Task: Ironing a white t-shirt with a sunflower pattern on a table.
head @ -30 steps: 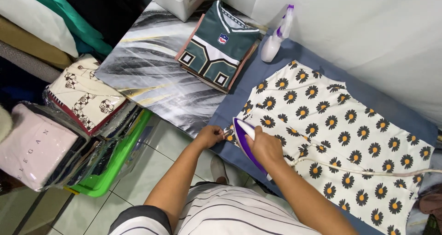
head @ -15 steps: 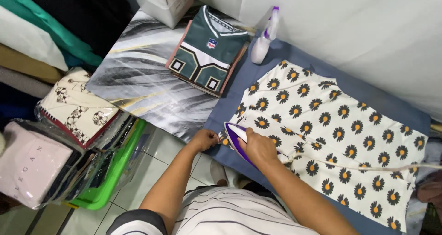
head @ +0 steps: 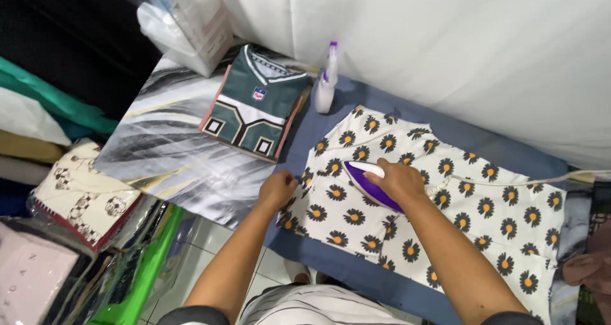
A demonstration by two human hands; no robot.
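We grip the iron (head: 368, 183) with our right hand (head: 400, 180), fingers clamped over its handle, forearm angled across the flower shirt (head: 445, 204). Left hand (head: 277, 190) pins the shirt's near-left edge, fingers curled together on the cloth. Blue surface (head: 490, 148) shows beyond the shirt; spray bottle (head: 326, 83) stands past its far-left corner.

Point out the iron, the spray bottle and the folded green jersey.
iron (head: 364, 180), head view, purple side near the tip.
spray bottle (head: 325, 91), head view, clear body.
folded green jersey (head: 253, 108), head view, chest panel.
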